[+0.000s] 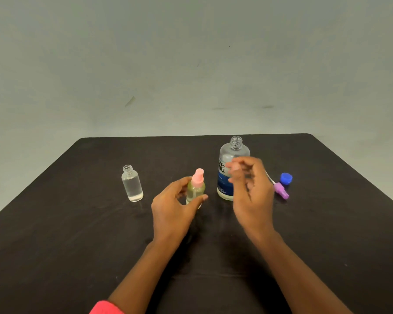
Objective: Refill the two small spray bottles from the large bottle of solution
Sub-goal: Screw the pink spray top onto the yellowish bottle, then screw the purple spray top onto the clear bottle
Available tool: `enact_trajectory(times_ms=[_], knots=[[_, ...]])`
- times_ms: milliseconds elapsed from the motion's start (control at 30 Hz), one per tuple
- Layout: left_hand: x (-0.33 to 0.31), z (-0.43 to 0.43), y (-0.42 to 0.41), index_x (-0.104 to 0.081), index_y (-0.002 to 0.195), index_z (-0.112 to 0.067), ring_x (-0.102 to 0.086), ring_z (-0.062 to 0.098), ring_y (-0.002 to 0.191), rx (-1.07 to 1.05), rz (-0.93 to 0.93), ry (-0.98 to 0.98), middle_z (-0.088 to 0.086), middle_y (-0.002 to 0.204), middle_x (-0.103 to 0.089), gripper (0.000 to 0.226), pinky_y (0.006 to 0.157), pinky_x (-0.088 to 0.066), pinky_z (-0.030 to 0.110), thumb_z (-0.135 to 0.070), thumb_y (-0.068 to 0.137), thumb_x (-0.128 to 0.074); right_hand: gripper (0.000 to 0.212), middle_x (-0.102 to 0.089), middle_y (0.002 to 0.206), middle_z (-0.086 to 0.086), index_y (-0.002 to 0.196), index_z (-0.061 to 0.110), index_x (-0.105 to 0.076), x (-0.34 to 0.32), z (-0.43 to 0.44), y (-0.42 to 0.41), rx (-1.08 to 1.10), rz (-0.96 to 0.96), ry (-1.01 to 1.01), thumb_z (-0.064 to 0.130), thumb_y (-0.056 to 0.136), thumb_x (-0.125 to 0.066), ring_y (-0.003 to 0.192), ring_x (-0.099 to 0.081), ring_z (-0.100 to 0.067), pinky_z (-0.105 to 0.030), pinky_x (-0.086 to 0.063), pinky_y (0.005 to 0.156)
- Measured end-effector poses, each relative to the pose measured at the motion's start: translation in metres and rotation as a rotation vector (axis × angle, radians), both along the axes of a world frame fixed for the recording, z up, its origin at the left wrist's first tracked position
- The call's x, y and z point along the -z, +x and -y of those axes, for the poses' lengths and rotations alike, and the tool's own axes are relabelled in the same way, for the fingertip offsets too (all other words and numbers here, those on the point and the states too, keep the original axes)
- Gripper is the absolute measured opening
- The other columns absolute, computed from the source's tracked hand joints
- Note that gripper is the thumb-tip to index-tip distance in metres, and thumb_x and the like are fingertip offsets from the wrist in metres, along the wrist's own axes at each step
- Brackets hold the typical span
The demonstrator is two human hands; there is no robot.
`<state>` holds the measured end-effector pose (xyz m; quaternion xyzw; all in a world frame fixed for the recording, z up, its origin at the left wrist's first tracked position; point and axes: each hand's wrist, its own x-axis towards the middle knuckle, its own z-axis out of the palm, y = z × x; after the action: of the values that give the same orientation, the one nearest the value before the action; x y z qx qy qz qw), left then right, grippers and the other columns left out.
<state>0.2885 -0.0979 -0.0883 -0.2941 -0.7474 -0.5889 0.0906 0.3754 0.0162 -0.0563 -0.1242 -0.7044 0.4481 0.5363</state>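
My left hand [171, 206] is wrapped around a small bottle [196, 191] of yellowish liquid with a pink spray top, upright on the black table [77, 234]. My right hand [251, 189] hovers just right of it, blurred, with fingers loosely apart and nothing visible in them. It hides part of the large clear bottle [234, 150], which has a blue label and an uncapped neck. A second small clear bottle [132, 184] stands to the left, uncapped and holding clear liquid. A purple spray head [281, 191] with its white tube lies right of the large bottle.
A blue cap [286, 177] rests beside the purple spray head. The table's far edge meets a plain grey wall [191, 64]. A pink sleeve cuff [107, 308] shows at the bottom edge.
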Motion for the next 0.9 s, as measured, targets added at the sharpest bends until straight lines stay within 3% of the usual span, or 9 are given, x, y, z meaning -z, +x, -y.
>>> enact_trajectory(times_ms=[67,133,200,233,333,500,600,733,900], knots=[[-0.001,-0.001,-0.003,-0.059,0.092,-0.044,-0.063,-0.004,0.087,-0.018,0.053,0.018,-0.024,0.087,-0.064,0.047,0.079,-0.046,0.009,-0.019,0.064,-0.087,0.011,-0.064,0.093,0.013,0.097,0.036,-0.055,-0.002,-0.013,0.002,0.084,-0.013,-0.012,0.025,0.094,-0.054,0.09,-0.064,-0.007,-0.025,-0.052,0.076],[0.0,-0.003,-0.009,-0.062,0.099,-0.036,-0.064,0.001,0.091,-0.028,0.112,0.035,-0.019,0.092,-0.066,0.045,0.082,-0.048,0.016,-0.018,0.065,-0.086,0.016,-0.064,0.095,0.009,0.099,0.024,-0.058,-0.002,-0.03,0.005,0.193,0.046,-0.002,0.01,0.091,-0.055,0.088,-0.061,-0.005,-0.018,-0.049,0.074],[0.002,-0.006,-0.015,-0.065,0.11,-0.024,-0.063,0.006,0.095,-0.044,0.153,0.038,-0.012,0.1,-0.067,0.047,0.087,-0.049,0.022,-0.018,0.068,-0.084,0.021,-0.062,0.104,-0.002,0.106,0.013,-0.059,0.001,-0.049,0.01,0.344,0.205,0.031,0.004,0.087,-0.057,0.095,-0.059,-0.016,-0.025,-0.048,0.078],[0.002,-0.007,-0.017,-0.064,0.114,-0.021,-0.063,0.007,0.097,-0.052,0.163,0.034,-0.01,0.103,-0.067,0.049,0.089,-0.049,0.024,-0.018,0.069,-0.083,0.024,-0.06,0.108,-0.006,0.109,0.011,-0.058,0.003,-0.058,0.013,0.419,0.31,0.046,0.004,0.086,-0.059,0.098,-0.057,-0.022,-0.03,-0.046,0.08],[0.005,-0.01,-0.022,-0.062,0.12,-0.018,-0.063,0.01,0.1,-0.061,0.184,0.027,-0.01,0.103,-0.065,0.051,0.092,-0.05,0.029,-0.017,0.073,-0.081,0.029,-0.053,0.117,-0.014,0.114,0.01,-0.057,0.008,-0.076,0.021,0.505,0.647,0.054,0.008,0.085,-0.06,0.106,-0.05,-0.032,-0.028,-0.032,0.079],[0.008,-0.014,-0.025,-0.06,0.123,-0.021,-0.061,0.009,0.099,-0.062,0.15,-0.006,-0.018,0.098,-0.06,0.051,0.087,-0.046,0.024,-0.019,0.076,-0.078,0.033,-0.051,0.12,-0.015,0.12,0.009,-0.054,0.014,-0.08,0.023,0.443,0.965,0.07,0.014,0.088,-0.06,0.109,-0.046,-0.034,-0.033,-0.036,0.085],[0.009,-0.013,-0.023,-0.058,0.126,-0.022,-0.06,0.01,0.101,-0.066,0.133,-0.032,-0.019,0.1,-0.058,0.053,0.087,-0.044,0.023,-0.021,0.077,-0.078,0.035,-0.049,0.123,-0.015,0.122,0.01,-0.053,0.017,-0.081,0.024,0.464,1.027,0.117,0.012,0.087,-0.061,0.11,-0.044,-0.032,-0.032,-0.037,0.086],[0.01,-0.009,-0.023,-0.045,0.138,-0.022,-0.057,0.01,0.108,-0.074,0.114,-0.069,-0.006,0.124,-0.058,0.071,0.095,-0.047,0.03,-0.022,0.075,-0.078,0.039,-0.046,0.126,-0.015,0.124,0.009,-0.052,0.018,-0.082,0.023,0.512,1.012,0.122,0.004,0.085,-0.06,0.113,-0.042,-0.033,-0.035,-0.039,0.087],[-0.01,0.007,-0.025,-0.056,0.123,-0.018,-0.043,0.011,0.085,-0.272,-0.16,0.068,-0.001,0.103,-0.052,0.049,0.069,-0.041,0.015,-0.003,0.077,-0.067,0.027,-0.049,0.121,-0.016,0.115,0.008,-0.053,0.022,-0.083,0.024,0.581,1.078,0.118,0.006,0.088,-0.056,0.107,-0.044,-0.034,-0.041,-0.04,0.086]])
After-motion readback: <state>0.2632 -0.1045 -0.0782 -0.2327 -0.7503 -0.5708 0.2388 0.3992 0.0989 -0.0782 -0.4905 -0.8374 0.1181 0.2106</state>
